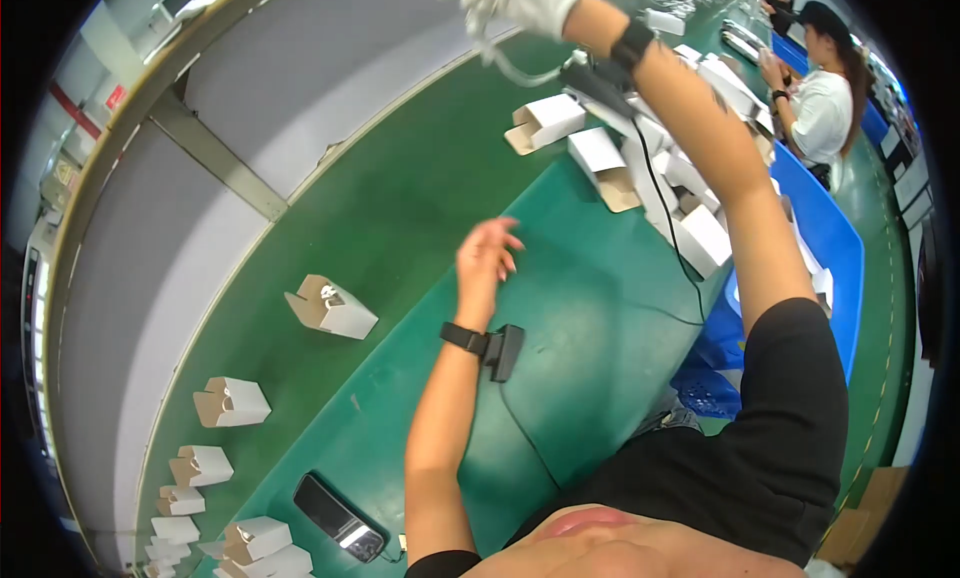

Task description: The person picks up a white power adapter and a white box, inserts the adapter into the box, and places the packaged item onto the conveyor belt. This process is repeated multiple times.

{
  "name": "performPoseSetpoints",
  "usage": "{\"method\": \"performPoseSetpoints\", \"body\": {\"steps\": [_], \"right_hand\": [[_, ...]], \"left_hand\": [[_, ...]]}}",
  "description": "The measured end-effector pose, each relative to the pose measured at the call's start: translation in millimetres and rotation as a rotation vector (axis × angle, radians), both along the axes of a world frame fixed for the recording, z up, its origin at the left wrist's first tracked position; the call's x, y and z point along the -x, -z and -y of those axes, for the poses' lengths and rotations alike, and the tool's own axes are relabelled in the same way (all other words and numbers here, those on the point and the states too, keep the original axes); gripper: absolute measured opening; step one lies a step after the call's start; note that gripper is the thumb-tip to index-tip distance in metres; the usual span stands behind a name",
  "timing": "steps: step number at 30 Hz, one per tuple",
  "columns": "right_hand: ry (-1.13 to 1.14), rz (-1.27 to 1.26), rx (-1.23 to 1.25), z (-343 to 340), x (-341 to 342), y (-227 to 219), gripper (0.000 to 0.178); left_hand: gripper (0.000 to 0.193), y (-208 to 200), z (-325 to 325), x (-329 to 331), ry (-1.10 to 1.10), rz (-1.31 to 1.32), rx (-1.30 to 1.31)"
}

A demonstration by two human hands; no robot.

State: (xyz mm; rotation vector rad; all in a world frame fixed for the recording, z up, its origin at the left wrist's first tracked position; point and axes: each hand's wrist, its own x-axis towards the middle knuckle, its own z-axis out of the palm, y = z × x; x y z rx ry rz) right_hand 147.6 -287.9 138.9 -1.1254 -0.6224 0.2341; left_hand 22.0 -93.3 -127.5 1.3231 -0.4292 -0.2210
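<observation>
My left hand [487,248] is bare and hovers over the green table [590,278], its fingers apart and nothing in them. Far out at the top edge is my right hand [535,0] in a white glove, partly cut off by the frame. It is closed on a white cable [515,76] that hangs from it in a loop. Below that hand stands an open white box [545,124]. A heap of open white boxes [700,240] lies under my right forearm.
Several small white boxes [232,402] line the green surface at the left, one [335,306] nearer the middle. A black phone [340,516] lies near the table's front left. Blue bins [845,238] stand at the right. Another person [825,108] works farther back. Black wrist units [503,353] trail thin cords.
</observation>
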Motion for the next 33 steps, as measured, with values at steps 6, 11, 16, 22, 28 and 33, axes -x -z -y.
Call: {"method": "performPoseSetpoints", "body": {"steps": [6,11,16,22,28,33], "right_hand": [[-0.070,-0.095,0.359,-9.5,174.7,106.9,0.028],[0.248,0.332,0.995,-6.1,234.7,129.0,0.034],[0.766,0.859,1.265,-17.0,242.5,131.2,0.032],[0.588,0.337,1.044,0.2,219.2,143.2,0.027],[0.422,0.105,-0.035,3.4,199.6,132.1,0.035],[0.169,-0.104,-0.165,12.5,219.0,172.1,0.045]], "left_hand": [[0.045,-109.9,22.1,57.5,0.026,-0.308,0.848],[0.047,-74.5,9.2,62.6,0.001,-0.114,0.460],[0.041,-83.9,26.0,79.0,-0.296,-0.089,0.333],[0.044,-110.4,45.9,111.0,-0.354,-0.049,0.577],[0.056,-67.4,56.2,103.7,0.565,-0.612,0.446],[0.052,-41.6,46.3,17.0,0.448,-0.679,0.984]]}}
